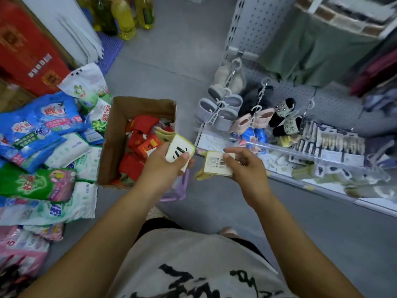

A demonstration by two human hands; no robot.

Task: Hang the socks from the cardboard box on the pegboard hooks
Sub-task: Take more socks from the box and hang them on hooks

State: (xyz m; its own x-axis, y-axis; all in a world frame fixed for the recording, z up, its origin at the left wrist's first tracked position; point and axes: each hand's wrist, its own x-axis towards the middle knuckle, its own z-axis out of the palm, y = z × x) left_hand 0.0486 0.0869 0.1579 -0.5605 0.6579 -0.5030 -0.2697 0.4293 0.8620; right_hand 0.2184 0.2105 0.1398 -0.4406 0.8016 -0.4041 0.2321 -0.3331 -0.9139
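A cardboard box (pixel 111 134) stands on the floor, holding several red-packed and pale sock pairs (pixel 141 145). My left hand (pixel 165 166) grips a yellow-green sock pair with a white label (pixel 179 150) just right of the box. My right hand (pixel 247 166) pinches a second yellow sock pair (pixel 214 164), its barcode label facing up. The grey pegboard (pixel 251 24) rises at the upper right, its hooks (pixel 232 76) carrying hung slippers. Packs of socks (pixel 335 143) hang lower on the right.
Bags of detergent (pixel 43 134) lie heaped left of the box. A red carton (pixel 28 46) and oil bottles (pixel 124 16) stand behind. Green cloth (pixel 318 48) hangs on the rack. A clear shelf rail (pixel 279 150) fronts small goods. Grey floor (pixel 171 50) lies between.
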